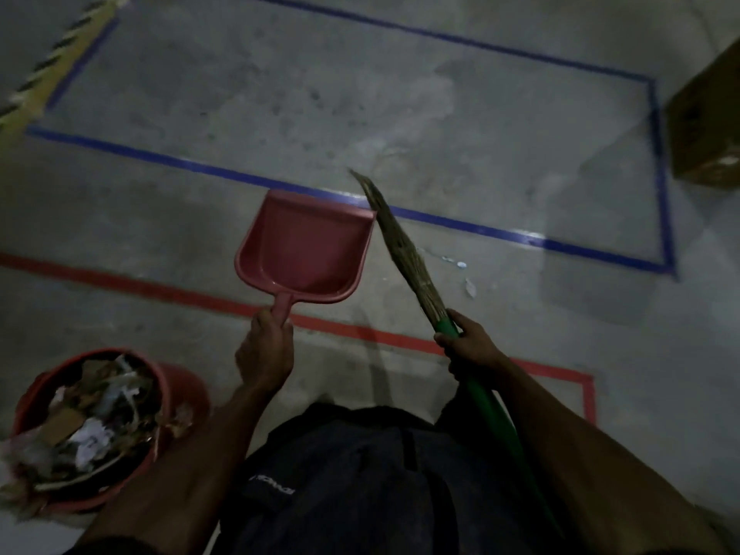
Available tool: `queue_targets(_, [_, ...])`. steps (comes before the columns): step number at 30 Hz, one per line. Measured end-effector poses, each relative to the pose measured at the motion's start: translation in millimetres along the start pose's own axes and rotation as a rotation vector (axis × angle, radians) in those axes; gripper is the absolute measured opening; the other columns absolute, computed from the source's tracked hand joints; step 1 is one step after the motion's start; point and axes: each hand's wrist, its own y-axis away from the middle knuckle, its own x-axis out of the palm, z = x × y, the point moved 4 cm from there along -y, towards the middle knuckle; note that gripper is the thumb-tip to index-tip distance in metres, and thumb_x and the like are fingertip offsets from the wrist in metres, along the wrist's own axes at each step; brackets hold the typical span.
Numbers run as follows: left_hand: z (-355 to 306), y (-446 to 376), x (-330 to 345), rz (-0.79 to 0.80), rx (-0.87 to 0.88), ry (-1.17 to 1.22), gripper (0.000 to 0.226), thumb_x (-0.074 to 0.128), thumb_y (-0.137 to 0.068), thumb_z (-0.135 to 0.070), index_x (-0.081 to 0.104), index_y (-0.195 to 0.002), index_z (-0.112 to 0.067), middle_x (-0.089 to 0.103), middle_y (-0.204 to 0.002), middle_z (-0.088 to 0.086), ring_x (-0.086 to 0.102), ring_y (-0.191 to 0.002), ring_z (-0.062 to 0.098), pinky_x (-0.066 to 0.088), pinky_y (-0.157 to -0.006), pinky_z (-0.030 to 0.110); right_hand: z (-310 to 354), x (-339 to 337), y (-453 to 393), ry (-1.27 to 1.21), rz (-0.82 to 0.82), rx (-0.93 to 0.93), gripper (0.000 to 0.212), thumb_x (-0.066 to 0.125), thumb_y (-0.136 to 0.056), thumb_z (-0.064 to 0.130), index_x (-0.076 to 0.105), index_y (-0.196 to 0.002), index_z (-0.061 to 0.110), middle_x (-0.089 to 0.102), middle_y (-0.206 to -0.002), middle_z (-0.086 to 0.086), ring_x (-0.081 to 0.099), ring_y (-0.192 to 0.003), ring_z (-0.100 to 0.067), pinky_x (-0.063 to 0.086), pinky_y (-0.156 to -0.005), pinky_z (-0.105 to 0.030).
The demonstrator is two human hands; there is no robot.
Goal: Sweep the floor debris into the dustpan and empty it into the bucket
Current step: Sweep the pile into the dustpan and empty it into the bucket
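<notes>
Head view: left hand (264, 354) grips the handle of the empty red dustpan (308, 246), held up at centre. Right hand (466, 346) is clamped on the broom (404, 250). Full bucket (92, 426) sits at 8 o'clock. Small debris (460, 266) lies at 3 o'clock. Risk: bucket looks heaped, another load may spill over.
</notes>
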Motion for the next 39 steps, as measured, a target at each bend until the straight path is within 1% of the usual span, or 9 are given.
queue_targets(4, [-66,-2,39,0.004,0.02,0.005,0.033,0.045,-0.098,-0.031,0.045,-0.12,-0.006,0.057,-0.112,0.02,0.058,-0.095,0.04,0.04,-0.073,0.042,-15,-69,-39,0.013,-0.005,-0.019,0.069,0.065,-0.09,0.019,0.032,-0.149,0.029,0.061,-0.104,-0.017,0.061,-0.064,-0.027,0.054,-0.052,-0.032])
queue_targets(11, [-181,8,108,-0.038,-0.082,-0.042,0.038,0.045,-0.098,-0.032,0.045,-0.121,-0.002,0.055,-0.113,0.023,0.058,-0.097,0.045,0.043,-0.077,0.047,-25,-191,-110,-0.01,0.117,-0.001,0.063,0.061,-0.091,0.017,0.035,-0.148,0.027,0.058,-0.094,-0.014,0.058,-0.069,-0.025,0.053,-0.052,-0.031])
queue_targets(17, [-225,0,134,-0.024,-0.218,-0.053,0.041,0.043,-0.099,-0.035,0.042,-0.126,-0.005,0.051,-0.118,0.021,0.056,-0.102,0.043,0.043,-0.08,0.047,-15,-231,-145,-0.001,0.181,0.038,0.059,0.057,-0.094,0.017,0.034,-0.147,0.025,0.058,-0.094,-0.015,0.059,-0.069,-0.026,0.051,-0.05,-0.03])
queue_targets(24, [-200,-53,204,-0.026,-0.395,-0.06,0.039,0.05,-0.096,-0.032,0.044,-0.121,-0.003,0.053,-0.12,0.022,0.057,-0.103,0.045,0.043,-0.084,0.05,-24,-170,-222,0.065,0.247,0.005,0.046,0.059,-0.092,0.02,0.046,-0.136,0.016,0.061,-0.092,-0.011,0.062,-0.069,-0.023,0.053,-0.053,-0.033])
queue_targets(28, [-160,-101,272,0.005,-0.398,-0.11,0.037,0.051,-0.096,-0.031,0.044,-0.12,-0.003,0.052,-0.119,0.022,0.057,-0.102,0.045,0.043,-0.082,0.049,-56,-96,-289,0.172,0.336,-0.032,0.058,0.072,-0.082,0.028,0.046,-0.133,0.022,0.062,-0.11,-0.012,0.062,-0.071,-0.025,0.055,-0.053,-0.034])
queue_targets(30, [-138,-122,305,0.03,-0.382,-0.144,0.039,0.05,-0.097,-0.032,0.044,-0.121,-0.002,0.052,-0.119,0.023,0.057,-0.102,0.045,0.043,-0.082,0.049,-77,-56,-321,0.259,0.377,-0.048,0.066,0.07,-0.081,0.027,0.042,-0.141,0.022,0.06,-0.117,-0.011,0.061,-0.079,-0.025,0.057,-0.066,-0.038])
queue_targets(33, [-113,-149,349,0.062,-0.326,-0.188,0.041,0.049,-0.097,-0.032,0.042,-0.122,0.0,0.05,-0.12,0.025,0.056,-0.102,0.047,0.043,-0.081,0.05,-110,-10,-360,0.295,0.423,-0.015,0.053,0.066,-0.082,0.019,0.051,-0.132,0.016,0.062,-0.101,-0.005,0.061,-0.069,-0.02,0.057,-0.058,-0.031])
queue_targets(36, [-99,-170,383,0.084,-0.287,-0.199,0.041,0.048,-0.098,-0.032,0.043,-0.122,0.0,0.05,-0.12,0.025,0.055,-0.103,0.047,0.042,-0.081,0.05,-141,4,-399,0.248,0.329,0.059,0.038,0.069,-0.08,0.021,0.058,-0.117,0.016,0.063,-0.084,-0.004,0.063,-0.061,-0.022,0.055,-0.05,-0.03])
queue_targets(39, [-91,-183,406,0.102,-0.27,-0.205,0.041,0.046,-0.098,-0.033,0.043,-0.123,0.0,0.05,-0.12,0.024,0.054,-0.104,0.047,0.041,-0.08,0.049,-166,-8,-442,0.166,0.159,0.129,0.058,0.071,-0.08,0.021,0.051,-0.135,0.017,0.066,-0.096,-0.019,0.065,-0.063,-0.03,0.056,-0.054,-0.038])
